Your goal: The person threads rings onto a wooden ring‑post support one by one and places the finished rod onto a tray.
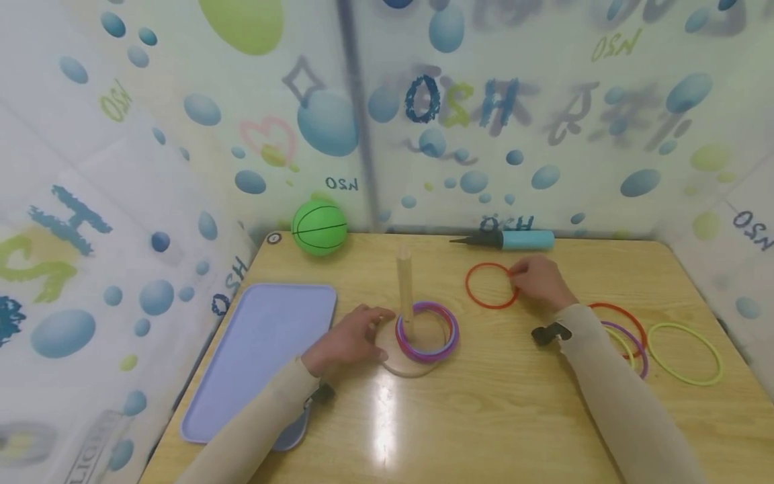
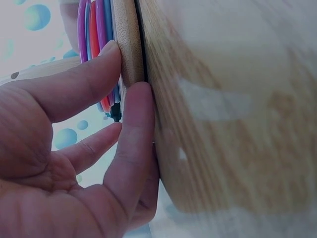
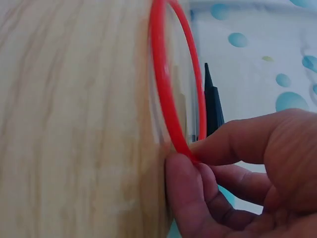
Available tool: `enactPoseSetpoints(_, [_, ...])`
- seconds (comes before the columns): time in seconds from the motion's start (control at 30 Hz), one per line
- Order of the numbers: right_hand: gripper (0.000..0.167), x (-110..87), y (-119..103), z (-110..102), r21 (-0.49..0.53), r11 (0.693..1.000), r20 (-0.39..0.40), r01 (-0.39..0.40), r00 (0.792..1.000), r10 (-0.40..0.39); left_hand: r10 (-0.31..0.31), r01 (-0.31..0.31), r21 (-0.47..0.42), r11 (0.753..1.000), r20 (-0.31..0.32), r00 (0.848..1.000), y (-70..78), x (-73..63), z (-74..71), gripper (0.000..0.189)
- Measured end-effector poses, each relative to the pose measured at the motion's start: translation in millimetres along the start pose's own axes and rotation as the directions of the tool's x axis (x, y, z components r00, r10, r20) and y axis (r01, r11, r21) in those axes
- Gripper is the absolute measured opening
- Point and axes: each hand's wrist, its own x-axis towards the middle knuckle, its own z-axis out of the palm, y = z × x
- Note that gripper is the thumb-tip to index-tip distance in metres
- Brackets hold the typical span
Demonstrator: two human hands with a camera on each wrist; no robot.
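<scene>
A wooden peg stand (image 1: 404, 289) rises from a round base, with several purple, red and blue rings (image 1: 453, 343) stacked around the peg. My left hand (image 1: 347, 339) grips the left edge of that base. Up close in the left wrist view, thumb and fingertips sit at the base's rim (image 2: 128, 44), beside the stacked rings. To the right of the stand, my right hand (image 1: 538, 279) pinches a red ring (image 1: 492, 307) at its right side between thumb and fingers. In the right wrist view the same red ring (image 3: 161, 64) tilts up close over the wooden table.
Beside my right forearm lie a yellow ring (image 1: 721, 368), a red ring (image 1: 642, 329) and a purple ring (image 1: 645, 366), some overlapping. A blue pump (image 1: 527, 240) with a black nozzle and a green ball (image 1: 319, 227) are at the back. A lavender tray (image 1: 266, 349) lies left.
</scene>
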Motion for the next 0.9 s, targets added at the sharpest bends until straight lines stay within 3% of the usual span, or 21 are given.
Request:
enactPoseSetpoints(0.2, [0.035,0.0,5.9,-4.9,0.169,0.985,0.065,-0.025,0.998,0.014,0.004,-0.004,0.009,1.0,0.003,1.0,0.8,-0.3,0.2,0.083])
enactPoseSetpoints(0.4, [0.041,-1.9,2.2,-8.1,0.352,0.935,0.127,-0.05,0.992,0.005,0.009,-0.009,0.005,1.0,0.005,1.0,1.0,0.1,-0.3,0.082])
enactPoseSetpoints(0.7, [0.053,-17.6,-30.3,-20.5,0.49,0.871,0.148,-0.032,0.988,-0.047,0.014,-0.014,0.009,1.0,0.016,1.0,-3.2,1.4,0.6,0.083])
enactPoseSetpoints(0.9, [0.044,-33.0,-56.1,-28.4,0.582,0.813,0.104,0.032,0.988,-0.113,-0.003,0.003,-0.004,1.0,0.022,1.0,-4.1,3.3,-0.2,0.085])
